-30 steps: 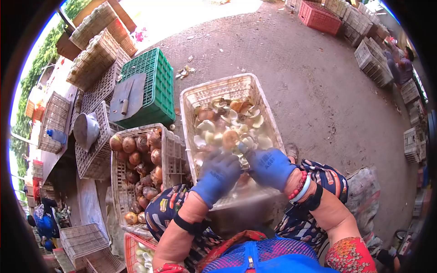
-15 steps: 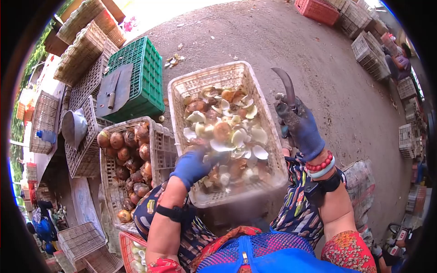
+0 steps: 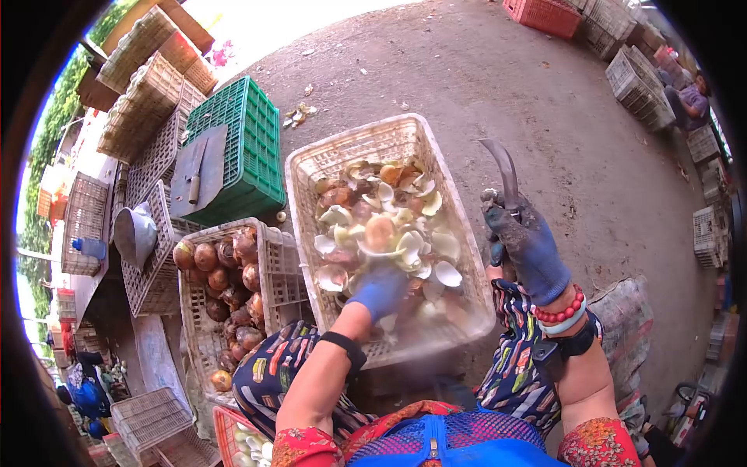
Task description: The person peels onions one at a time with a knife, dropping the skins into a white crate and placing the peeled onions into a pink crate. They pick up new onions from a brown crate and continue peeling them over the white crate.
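Note:
A pale plastic crate (image 3: pixel 302 183) filled with onion peelings (image 3: pixel 411 237) stands in front of me. My left hand (image 3: pixel 383 289), in a blue glove, reaches down into the peelings at the crate's near half. Its fingers are smeared by motion and partly hidden, so I cannot make out what it holds. A peeled-looking tan onion (image 3: pixel 380 233) lies among the scraps just beyond it. Right of the crate, my right hand (image 3: pixel 529 245), in a soiled blue glove, is closed round a curved knife (image 3: pixel 504 167), blade pointing up.
To the left, another crate (image 3: pixel 268 268) holds several unpeeled onions (image 3: pixel 233 272). Behind it is a green crate (image 3: pixel 264 148) with a flat board and a second knife (image 3: pixel 194 187) on top. A red crate (image 3: pixel 227 440) with pale onions sits at lower left. A person (image 3: pixel 689 101) sits far right.
My left hand has moved right and deeper into the peelings. My right hand, still holding the curved knife, appears slightly lower and farther right as the view shifts.

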Tool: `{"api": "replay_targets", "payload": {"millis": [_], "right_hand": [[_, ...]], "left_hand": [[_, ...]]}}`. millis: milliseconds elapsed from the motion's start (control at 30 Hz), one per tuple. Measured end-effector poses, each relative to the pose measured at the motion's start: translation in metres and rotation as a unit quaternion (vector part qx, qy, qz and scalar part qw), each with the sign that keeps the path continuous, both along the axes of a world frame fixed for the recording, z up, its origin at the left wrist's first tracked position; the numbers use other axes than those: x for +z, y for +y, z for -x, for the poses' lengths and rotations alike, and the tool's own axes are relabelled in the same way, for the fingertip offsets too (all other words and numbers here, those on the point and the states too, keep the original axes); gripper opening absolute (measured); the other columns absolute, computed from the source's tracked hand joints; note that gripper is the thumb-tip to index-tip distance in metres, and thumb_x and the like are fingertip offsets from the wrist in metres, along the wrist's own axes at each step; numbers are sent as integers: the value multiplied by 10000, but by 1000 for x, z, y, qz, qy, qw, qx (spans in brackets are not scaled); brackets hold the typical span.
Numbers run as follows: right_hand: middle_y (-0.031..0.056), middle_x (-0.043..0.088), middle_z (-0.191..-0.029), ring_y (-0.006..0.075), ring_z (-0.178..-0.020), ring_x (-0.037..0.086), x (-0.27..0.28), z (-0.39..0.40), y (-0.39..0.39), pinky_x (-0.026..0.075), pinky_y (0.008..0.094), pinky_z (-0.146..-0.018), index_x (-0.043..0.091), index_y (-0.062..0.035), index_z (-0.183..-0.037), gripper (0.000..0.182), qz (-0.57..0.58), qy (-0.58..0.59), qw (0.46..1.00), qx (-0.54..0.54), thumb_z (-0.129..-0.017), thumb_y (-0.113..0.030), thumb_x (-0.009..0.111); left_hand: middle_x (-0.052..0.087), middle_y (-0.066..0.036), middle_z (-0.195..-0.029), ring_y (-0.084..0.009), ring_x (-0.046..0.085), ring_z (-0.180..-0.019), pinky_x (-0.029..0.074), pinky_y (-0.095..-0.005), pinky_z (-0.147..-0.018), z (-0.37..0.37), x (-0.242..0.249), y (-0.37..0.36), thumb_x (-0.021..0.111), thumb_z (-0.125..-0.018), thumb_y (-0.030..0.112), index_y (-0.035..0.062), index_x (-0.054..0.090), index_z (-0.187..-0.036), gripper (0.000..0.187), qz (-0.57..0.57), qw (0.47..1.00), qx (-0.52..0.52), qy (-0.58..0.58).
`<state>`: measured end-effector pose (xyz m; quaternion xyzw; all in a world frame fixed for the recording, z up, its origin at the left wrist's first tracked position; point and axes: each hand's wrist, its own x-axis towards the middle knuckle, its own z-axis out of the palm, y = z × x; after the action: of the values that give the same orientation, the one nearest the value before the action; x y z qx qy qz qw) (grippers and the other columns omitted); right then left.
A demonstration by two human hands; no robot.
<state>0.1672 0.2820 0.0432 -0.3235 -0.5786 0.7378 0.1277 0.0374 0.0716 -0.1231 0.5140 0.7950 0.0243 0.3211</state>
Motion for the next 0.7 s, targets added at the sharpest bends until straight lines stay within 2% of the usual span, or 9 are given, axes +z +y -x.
{"api": "replay_targets", "payload": {"millis": [133, 233, 300, 433, 500, 533, 567, 600, 700], "right_hand": [[-8, 603, -816, 47, -596, 529, -3, -4, 7, 438, 188, -530, 596, -30, -1160, 280, 2, -24, 999, -26, -927, -168, 667], [-6, 603, -813, 48, -598, 534, -3, -2, 12, 440, 189, -529, 592, -25, -1164, 292, 11, -21, 999, -25, -922, -167, 672], [-7, 600, -810, 49, -599, 536, 0, -1, 9, 442, 192, -531, 591, -22, -1167, 301, 26, -14, 999, -25, -919, -169, 676], [-3, 596, -806, 53, -596, 536, 3, 3, 6, 443, 202, -520, 589, -19, -1176, 324, 20, -33, 999, -1, -914, -182, 684], [0, 595, -806, 55, -594, 534, 1, 4, 3, 443, 210, -512, 587, -21, -1182, 337, 16, -45, 999, 6, -912, -196, 688], [1, 592, -804, 56, -592, 531, 1, 4, 2, 443, 214, -508, 586, -23, -1183, 342, 14, -42, 999, 13, -911, -204, 690], [2, 589, -803, 57, -590, 528, 0, 4, 1, 442, 218, -504, 586, -26, -1184, 347, 11, -38, 999, 22, -910, -211, 691], [3, 587, -801, 58, -588, 526, 0, 4, -2, 442, 222, -501, 585, -29, -1184, 352, 9, -33, 999, 31, -909, -219, 693], [0, 577, -794, 59, -586, 517, -3, 4, -7, 439, 226, -501, 587, -33, -1175, 351, -13, -18, 998, 58, -910, -236, 694]], "left_hand": [[556, -214, -1283, -399, 535, -1186, 427, -444, -1028, 78, -19, 16, 614, -870, 298, 78, 617, -1179, 379, -81, 975, 205, -13], [556, -218, -1340, -374, 506, -1268, 396, -395, -1077, 156, -72, 1, 577, -919, 308, 53, 602, -1270, 434, -382, 874, 301, 15], [553, -232, -1339, -373, 520, -1256, 410, -397, -1064, 173, -42, -8, 573, -916, 306, 43, 606, -1256, 431, -333, 879, 340, 39], [574, -260, -1289, -390, 534, -1229, 424, -404, -1042, 122, -29, -16, 608, -842, 524, 46, 582, -1280, 648, -11, 935, 355, -23], [412, -318, -1439, -443, 426, -1334, 349, -445, -1117, 75, -67, -28, 614, -797, 618, 92, 428, -1450, 859, 17, 954, 299, 7], [318, -316, -1500, -432, 367, -1380, 325, -443, -1135, 44, -70, -30, 617, -792, 603, 107, 411, -1463, 861, 11, 951, 292, 104], [287, -305, -1521, -424, 334, -1402, 304, -449, -1146, 22, -58, -29, 616, -804, 564, 117, 399, -1473, 833, 68, 944, 316, 63], [307, -311, -1508, -425, 307, -1415, 284, -471, -1153, 12, -1, -21, 608, -818, 536, 120, 389, -1479, 811, 115, 961, 244, -56], [331, -316, -1492, -427, 366, -1382, 322, -450, -1135, -40, -14, -50, 596, -828, 537, 98, 385, -1474, 809, 88, 982, 167, 16]]}}
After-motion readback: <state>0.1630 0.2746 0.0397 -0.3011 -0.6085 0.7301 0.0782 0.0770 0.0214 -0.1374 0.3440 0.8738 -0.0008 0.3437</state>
